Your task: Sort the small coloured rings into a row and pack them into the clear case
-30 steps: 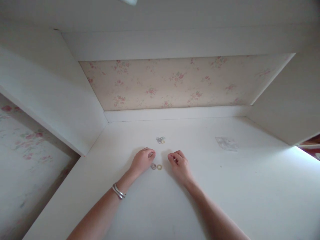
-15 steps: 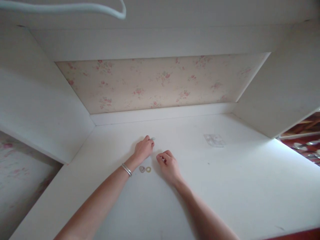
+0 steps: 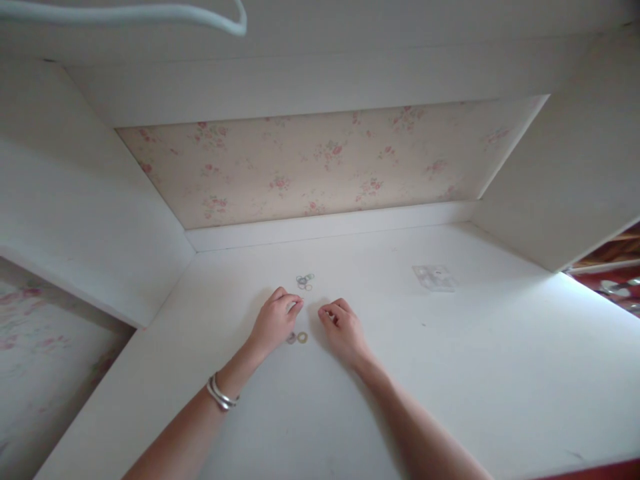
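The left hand [image 3: 274, 321] hovered low over the white counter [image 3: 480, 380], its thumb and forefinger pinched on a small yellowish piece [image 3: 302, 299] too small to make out in full. The right hand [image 3: 344, 332] stood just across a narrow gap, fingers curled toward the thumb; whether the tips met or gripped anything could not be told.

Just beyond the left fingertips lay a loose cluster of thin rings [image 3: 303, 283], grey and pale, some overlapping. On the near side, by the heel of the left hand, a yellow ring [image 3: 299, 339] lay flat beside a purplish-grey ring [image 3: 291, 339], the latter partly hidden by that hand. Two silver bangles [image 3: 223, 400] circled the left wrist.

Well to the right, toward the far side, sat a clear plastic case [image 3: 435, 279], its contents unclear, and nearer than it a tiny dark speck [image 3: 424, 325]. Floral wallpaper [image 3: 330, 163] covered the wall behind, framed by a left panel [image 3: 75, 173] and a right panel [image 3: 560, 160]. A white cable [image 3: 125, 15] crossed the far left, above the counter.
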`<state>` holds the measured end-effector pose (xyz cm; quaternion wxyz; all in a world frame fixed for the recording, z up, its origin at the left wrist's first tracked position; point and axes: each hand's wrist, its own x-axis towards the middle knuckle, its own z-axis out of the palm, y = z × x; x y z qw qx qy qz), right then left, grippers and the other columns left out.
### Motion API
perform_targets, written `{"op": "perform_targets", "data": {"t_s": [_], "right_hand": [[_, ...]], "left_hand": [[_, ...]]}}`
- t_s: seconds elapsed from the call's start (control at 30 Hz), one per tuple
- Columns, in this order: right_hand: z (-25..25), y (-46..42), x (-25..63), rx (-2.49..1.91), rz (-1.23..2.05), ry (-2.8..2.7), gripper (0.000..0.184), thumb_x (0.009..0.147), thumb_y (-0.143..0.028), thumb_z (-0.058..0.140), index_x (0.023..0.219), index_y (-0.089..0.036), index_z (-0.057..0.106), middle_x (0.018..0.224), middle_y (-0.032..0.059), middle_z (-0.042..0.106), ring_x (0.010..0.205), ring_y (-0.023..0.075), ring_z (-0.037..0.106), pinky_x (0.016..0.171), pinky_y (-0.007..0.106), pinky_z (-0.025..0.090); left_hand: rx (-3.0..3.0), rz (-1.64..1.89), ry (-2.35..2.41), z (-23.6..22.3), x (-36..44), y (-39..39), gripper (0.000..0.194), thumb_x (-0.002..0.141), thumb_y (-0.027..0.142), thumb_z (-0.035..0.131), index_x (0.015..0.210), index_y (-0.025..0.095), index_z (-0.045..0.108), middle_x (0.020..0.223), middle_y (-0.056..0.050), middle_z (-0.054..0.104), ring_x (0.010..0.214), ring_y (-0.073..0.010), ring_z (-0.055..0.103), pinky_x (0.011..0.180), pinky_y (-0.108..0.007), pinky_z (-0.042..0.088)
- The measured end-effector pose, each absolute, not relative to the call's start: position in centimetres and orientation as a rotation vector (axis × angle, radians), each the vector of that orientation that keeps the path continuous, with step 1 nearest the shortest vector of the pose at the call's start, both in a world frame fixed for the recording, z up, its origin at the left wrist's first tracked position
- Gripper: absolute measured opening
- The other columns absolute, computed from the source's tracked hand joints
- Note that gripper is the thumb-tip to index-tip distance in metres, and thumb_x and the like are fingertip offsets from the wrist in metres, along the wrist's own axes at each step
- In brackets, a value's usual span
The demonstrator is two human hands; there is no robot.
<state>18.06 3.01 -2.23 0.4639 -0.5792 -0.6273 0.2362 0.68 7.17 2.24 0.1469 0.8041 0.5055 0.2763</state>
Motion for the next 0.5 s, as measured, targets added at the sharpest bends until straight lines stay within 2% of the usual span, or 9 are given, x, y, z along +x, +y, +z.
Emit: {"op": "perform_targets", "data": {"t_s": [0.27,0.5], "right_hand": [[-1.9,2.9,18.0,-1.453,0.58,-1.544,0.023,0.088,-0.032,0.048,0.08,-0.021,0.066,0.082,0.0025,0.058,0.064,0.012,0.054,0.061,0.025,0.042],[-1.9,2.9,18.0,-1.463,0.588,-1.532,0.025,0.088,-0.035,0.047,0.08,-0.02,0.066,0.082,0.0025,0.058,0.061,0.0115,0.053,0.057,0.025,0.042]], "left_hand": [[2.429,0.628,1.465,1.6,-0.4,2.0,0.029,0.094,0.032,0.037,0.095,0.024,0.065,0.085,-0.003,0.054,0.072,-0.0116,0.056,0.069,-0.022,0.044],[2.573,0.393,1.486,1.5,-0.2,0.9,0.028,0.093,0.025,0.036,0.095,0.028,0.065,0.084,-0.003,0.055,0.072,-0.0136,0.057,0.059,-0.024,0.041]]}}
